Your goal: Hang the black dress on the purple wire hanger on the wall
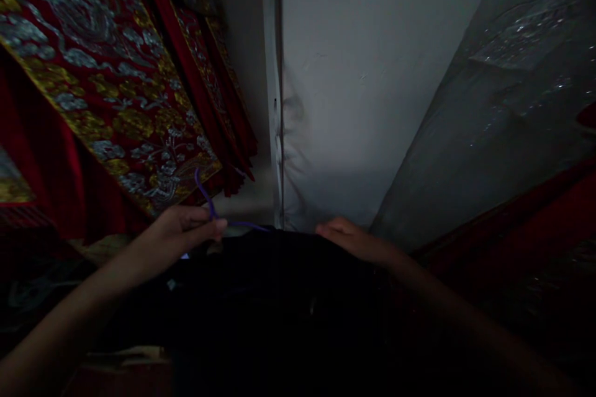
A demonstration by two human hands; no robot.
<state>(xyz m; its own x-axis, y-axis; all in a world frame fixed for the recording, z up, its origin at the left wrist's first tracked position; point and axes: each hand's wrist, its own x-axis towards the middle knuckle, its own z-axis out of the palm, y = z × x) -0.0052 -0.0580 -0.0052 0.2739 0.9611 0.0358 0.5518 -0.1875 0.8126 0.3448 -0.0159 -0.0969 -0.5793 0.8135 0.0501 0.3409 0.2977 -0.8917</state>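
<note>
**Purple hanger pinched at the top of a dark garment**

The left hand [186, 232] has its fingers closed together on a thin purple hanger [208, 200], at the near-left top edge of a dark garment [261, 298] that hangs in the middle. The right hand [356, 240] lies on the garment's top edge to the right; whether it grips the cloth I cannot tell. Red embroidered cloth [107, 93] with gold and silver patterns hangs at left, a grey glittering cover [503, 124] at right, and a white panel [363, 74] stands far behind.

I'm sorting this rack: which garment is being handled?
The plain black garment, right hand resting on it, its purple hanger pinched by the left hand; the red garments to the left are gold-embroidered.
</note>
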